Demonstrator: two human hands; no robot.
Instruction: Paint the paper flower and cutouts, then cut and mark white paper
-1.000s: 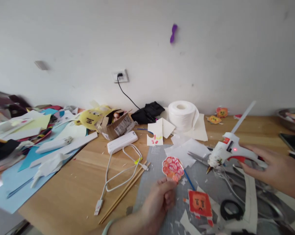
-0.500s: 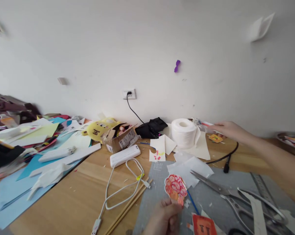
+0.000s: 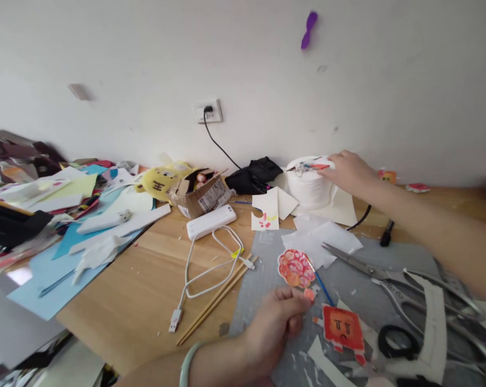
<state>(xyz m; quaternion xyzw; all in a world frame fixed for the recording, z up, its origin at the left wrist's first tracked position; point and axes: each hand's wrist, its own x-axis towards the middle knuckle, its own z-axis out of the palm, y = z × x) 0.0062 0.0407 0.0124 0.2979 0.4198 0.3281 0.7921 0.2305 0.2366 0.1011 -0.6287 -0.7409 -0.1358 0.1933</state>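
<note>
White in the head view, the glue gun [image 3: 307,166] crosses the top of the toilet paper roll [image 3: 309,192], long axis nearly level, nozzle end leftward, the right hand's [image 3: 350,172] fingers closed on its right end. The left hand's [image 3: 277,320] thumb and forefinger pinch a small coral piece [image 3: 309,295] over the grey cutting mat [image 3: 263,269], just below the flower cutout [image 3: 296,267].

Head view, single: head-worn, facing forward and down across the table [image 3: 138,290] to the wall [image 3: 146,54] beyond. Range close; left hand [image 3: 277,317] in near foreground, right hand [image 3: 345,169] farther off. Field apparently wide-angle, outer edges soft.
</note>
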